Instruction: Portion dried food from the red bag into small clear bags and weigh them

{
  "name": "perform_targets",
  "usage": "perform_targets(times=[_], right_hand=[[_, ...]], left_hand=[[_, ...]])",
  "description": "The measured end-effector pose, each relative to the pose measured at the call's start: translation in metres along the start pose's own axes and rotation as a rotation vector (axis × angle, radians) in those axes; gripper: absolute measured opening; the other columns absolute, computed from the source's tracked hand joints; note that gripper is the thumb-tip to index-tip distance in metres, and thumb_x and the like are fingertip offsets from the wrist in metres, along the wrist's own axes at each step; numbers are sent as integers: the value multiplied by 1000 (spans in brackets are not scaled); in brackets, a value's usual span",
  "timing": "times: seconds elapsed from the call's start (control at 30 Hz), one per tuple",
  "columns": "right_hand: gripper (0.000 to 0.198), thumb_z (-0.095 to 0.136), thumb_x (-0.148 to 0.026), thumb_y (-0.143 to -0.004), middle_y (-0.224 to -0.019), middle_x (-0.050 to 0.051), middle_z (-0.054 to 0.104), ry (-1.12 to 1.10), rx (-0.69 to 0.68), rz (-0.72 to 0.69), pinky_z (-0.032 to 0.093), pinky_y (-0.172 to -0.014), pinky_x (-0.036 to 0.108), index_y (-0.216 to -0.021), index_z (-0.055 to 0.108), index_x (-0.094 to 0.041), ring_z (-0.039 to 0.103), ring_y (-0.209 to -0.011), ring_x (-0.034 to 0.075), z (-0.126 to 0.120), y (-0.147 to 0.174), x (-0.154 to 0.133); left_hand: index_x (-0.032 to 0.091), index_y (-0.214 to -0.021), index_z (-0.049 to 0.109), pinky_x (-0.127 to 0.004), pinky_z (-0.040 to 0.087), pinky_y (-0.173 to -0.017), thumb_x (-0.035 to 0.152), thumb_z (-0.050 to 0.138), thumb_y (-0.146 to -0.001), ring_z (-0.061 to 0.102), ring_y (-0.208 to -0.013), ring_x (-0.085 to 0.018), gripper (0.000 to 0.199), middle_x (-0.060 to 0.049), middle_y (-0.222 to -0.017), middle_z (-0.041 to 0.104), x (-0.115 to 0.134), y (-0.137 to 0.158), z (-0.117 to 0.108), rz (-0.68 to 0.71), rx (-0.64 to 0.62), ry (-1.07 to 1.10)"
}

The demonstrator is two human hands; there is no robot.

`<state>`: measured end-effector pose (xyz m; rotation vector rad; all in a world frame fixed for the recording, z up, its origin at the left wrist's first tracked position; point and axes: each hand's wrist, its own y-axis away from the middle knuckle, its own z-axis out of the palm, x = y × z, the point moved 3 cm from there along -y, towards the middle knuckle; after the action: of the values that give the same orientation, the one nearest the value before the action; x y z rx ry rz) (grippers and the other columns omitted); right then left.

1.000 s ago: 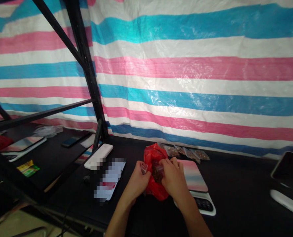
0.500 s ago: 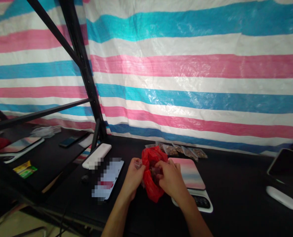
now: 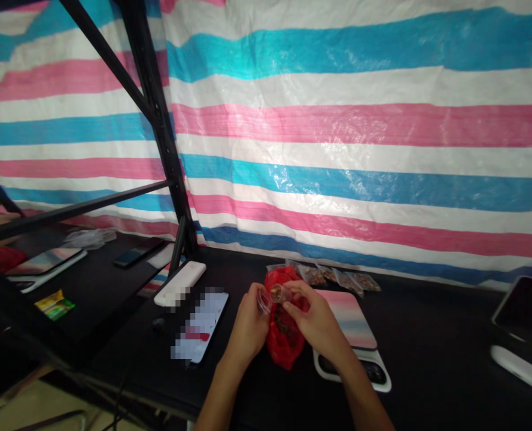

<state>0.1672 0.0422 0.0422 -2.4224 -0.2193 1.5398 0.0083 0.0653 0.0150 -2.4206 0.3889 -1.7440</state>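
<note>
My right hand (image 3: 313, 314) pinches a small clear cup (image 3: 280, 293) with brownish bits inside, tilted toward the left. My left hand (image 3: 249, 323) is closed on a clear plastic bag (image 3: 264, 301), its mouth beside the cup. Below both hands, an open red plastic bag (image 3: 285, 347) rests on the black table with dark contents partly showing. Just right of it lies a kitchen scale (image 3: 349, 323) with a pink and blue top, partly behind my right forearm. Behind the red bag, several small filled zip bags (image 3: 313, 275) lie in a row.
On the left are a phone (image 3: 209, 329) with a lit screen and a white power bank (image 3: 191, 278). A black metal frame (image 3: 162, 137) rises beside them. At far right are a dark-screened device (image 3: 526, 311) and a white oval case (image 3: 519, 366). Striped sheeting (image 3: 359, 126) hangs behind.
My right hand has come up out of the red bag, bringing the small cup with bits in it to the clear bag in my left hand. The view has shifted slightly.
</note>
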Motion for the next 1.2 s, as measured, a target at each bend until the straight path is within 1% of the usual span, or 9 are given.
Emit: perform_targets(times=[0.17, 0.3, 0.53, 0.67, 0.77, 0.9, 0.97, 1.1, 1.2], right_hand=[[36, 50, -2, -85, -116, 5, 72, 249, 33, -329, 43, -97, 41, -106, 69, -23, 61, -108, 24, 10, 4, -22], [36, 47, -4, -92, -118, 4, 73, 340, 38, -427, 43, -97, 41, -109, 70, -25, 62, -110, 23, 12, 6, -26], [32, 56, -13, -92, -122, 5, 72, 341, 146, -328, 43, -101, 42, -120, 66, -24, 61, -113, 25, 1, 0, -15], [33, 56, -10, -88, -119, 7, 72, 460, 147, -230, 44, -95, 45, -116, 68, -24, 60, -110, 27, -8, -3, -4], [35, 56, -7, -85, -124, 7, 70, 572, 97, -177, 43, -96, 46, -112, 70, -24, 56, -114, 29, -8, -4, 4], [37, 60, -6, -80, -148, 6, 54, 666, 84, -151, 32, -110, 51, -109, 71, -25, 39, -135, 32, -3, -5, 8], [35, 61, -8, -79, -151, 5, 51, 689, 42, -119, 26, -113, 52, -107, 71, -25, 32, -142, 34, 0, -6, 10], [29, 61, -9, -81, -122, 7, 69, 697, -30, -54, 24, -111, 49, -105, 69, -24, 50, -129, 29, -1, -8, 11], [29, 60, -8, -81, -110, 7, 71, 692, -17, -35, 25, -107, 45, -106, 68, -22, 60, -112, 25, -7, -7, 5]], left_hand=[[20, -101, 59, -30, 48, -77, 20, 64, -79, 64, -84, -20, 23, -4, -91, 68, -2, 0, 5, -5, 34, 37], [19, -92, 60, -29, 48, -76, 23, 64, -80, 63, -80, -18, 14, -3, -87, 67, -3, -2, 7, -9, -1, 62], [19, -90, 58, -28, 47, -76, 32, 58, -85, 60, -81, -17, 14, -2, -88, 61, -6, -4, 0, 4, 32, -44], [20, -89, 52, -31, 45, -72, 38, 49, -90, 63, -80, -21, 18, -6, -87, 63, 4, 4, -21, -167, 82, -233], [21, -91, 50, -33, 40, -68, 43, 48, -92, 67, -83, -29, 22, -13, -92, 69, 22, 18, -33, -322, 41, -440], [19, -99, 48, -35, 40, -69, 51, 53, -90, 72, -90, -38, 34, -22, -94, 73, 40, 36, -15, -414, -143, -428], [16, -105, 47, -36, 40, -69, 43, 58, -87, 71, -93, -42, 34, -26, -97, 73, 39, 40, 3, -413, -181, -425], [19, -105, 44, -33, 41, -68, 19, 57, -83, 72, -88, -35, 26, -20, -96, 73, 28, 34, 21, -387, -117, -355], [23, -98, 41, -31, 42, -67, 14, 55, -83, 71, -81, -29, 22, -10, -86, 71, 24, 23, 9, -363, -32, -222]])
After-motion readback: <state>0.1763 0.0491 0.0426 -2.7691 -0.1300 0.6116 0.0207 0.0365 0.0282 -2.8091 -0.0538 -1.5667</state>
